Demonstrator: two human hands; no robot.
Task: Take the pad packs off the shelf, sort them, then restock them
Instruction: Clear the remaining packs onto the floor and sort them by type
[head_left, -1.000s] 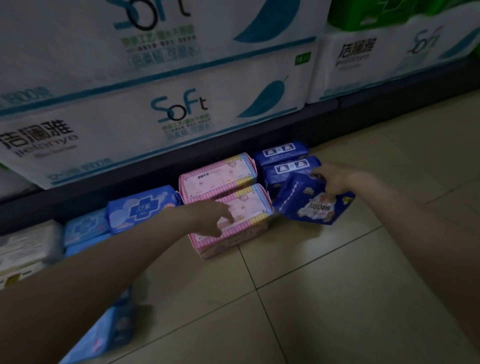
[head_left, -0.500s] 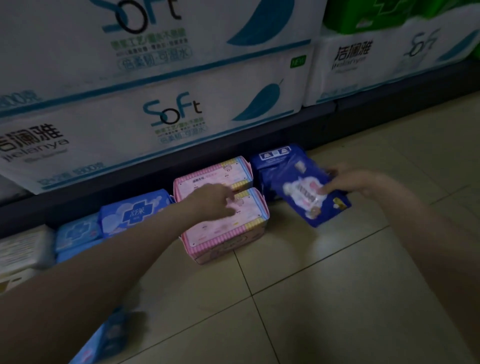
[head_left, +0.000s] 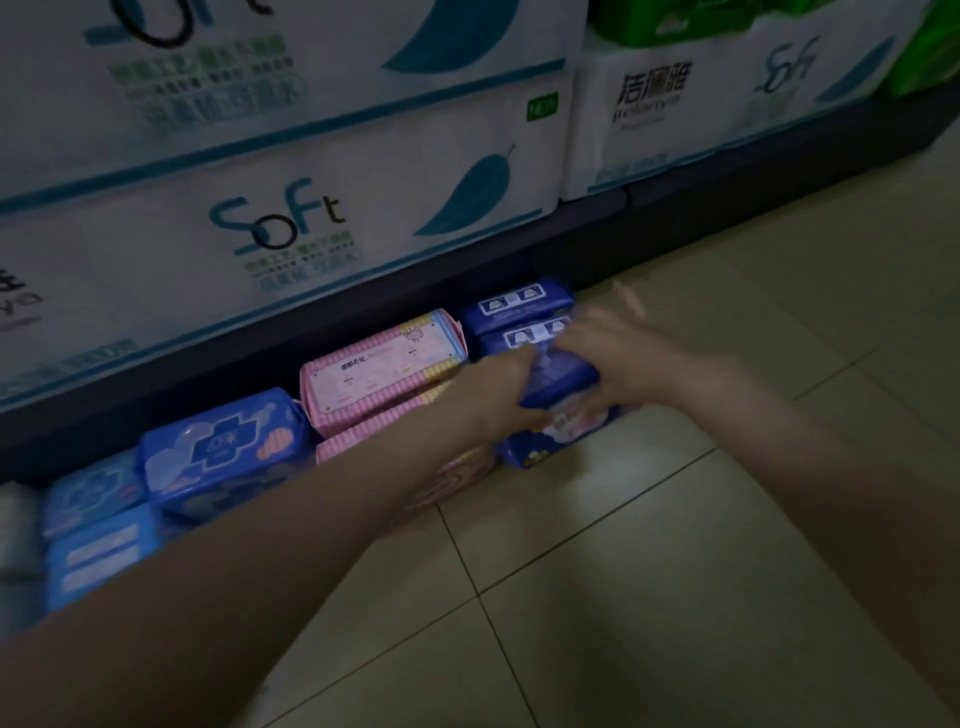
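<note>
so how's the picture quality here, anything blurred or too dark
Head view: dim overall, with the shelf base nearly black; the right hand is smeared by motion, the left hand less so; the dark blue pack between them is soft, its print unreadable; the pink packs and the "Soft" lettering on the white packs stay fairly sharp; wide-angle bend shows in the shelf edge.

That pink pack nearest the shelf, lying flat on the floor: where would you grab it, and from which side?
Grip the pink pack across its two long edges, coming down from above. Its broad face points up and is uncovered. The ends are boxed in by the blue pack on one side and the dark blue packs on the other.
</note>
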